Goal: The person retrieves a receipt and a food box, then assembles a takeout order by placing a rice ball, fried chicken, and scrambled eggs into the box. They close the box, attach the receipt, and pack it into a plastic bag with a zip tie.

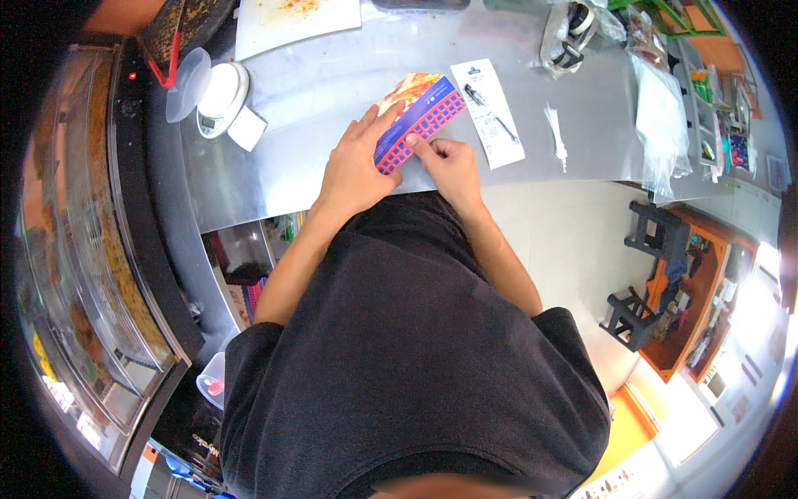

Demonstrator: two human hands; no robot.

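Observation:
A printed cardboard food box [426, 110], with a purple band, a red-and-blue checked side and a food picture on top, is tilted over the steel table. My left hand [356, 166] grips its left end, the fingers over the far side and the thumb near the lower corner. At the near edge, my right hand [453, 170] has its thumb pressed on the checked side; the other fingers are curled, partly hidden. A pen [490, 112] lies on a white paper slip [499, 145] just right of the box.
A white kitchen scale [223, 96] stands left on the steel table [307, 100]. Behind it is a white board [299, 33] with crumbs. White zip ties [555, 137] and plastic bags [661, 116] lie right. Black stools [632, 320] stand on the floor; a glass display case [91, 233] is far left.

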